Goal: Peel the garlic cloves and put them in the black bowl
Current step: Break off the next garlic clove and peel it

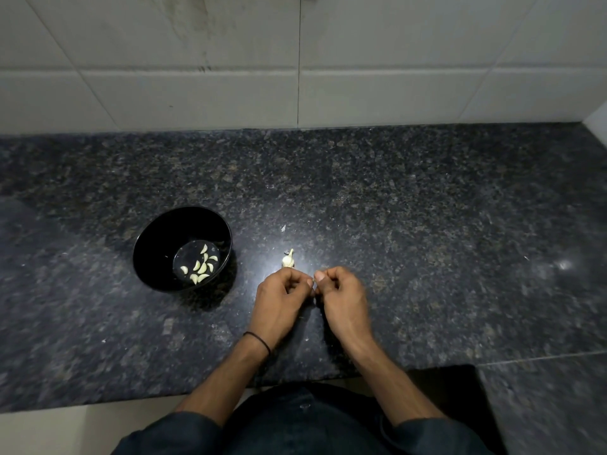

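The black bowl (154, 244) stands on the dark granite counter, left of my hands, with several peeled garlic cloves (200, 266) in its bottom. My left hand (279, 297) and my right hand (341, 297) meet fingertip to fingertip near the counter's front. Both have curled fingers that pinch a small garlic clove (314, 285) between them; only a sliver of it shows. Just beyond my left hand, a pale remnant of the garlic bulb (287, 259) lies on the counter.
A small scrap of garlic skin (283, 228) lies further back on the granite counter (427, 224). A white tiled wall (295, 60) rises behind it. The counter's front edge runs just under my forearms and steps down at the right.
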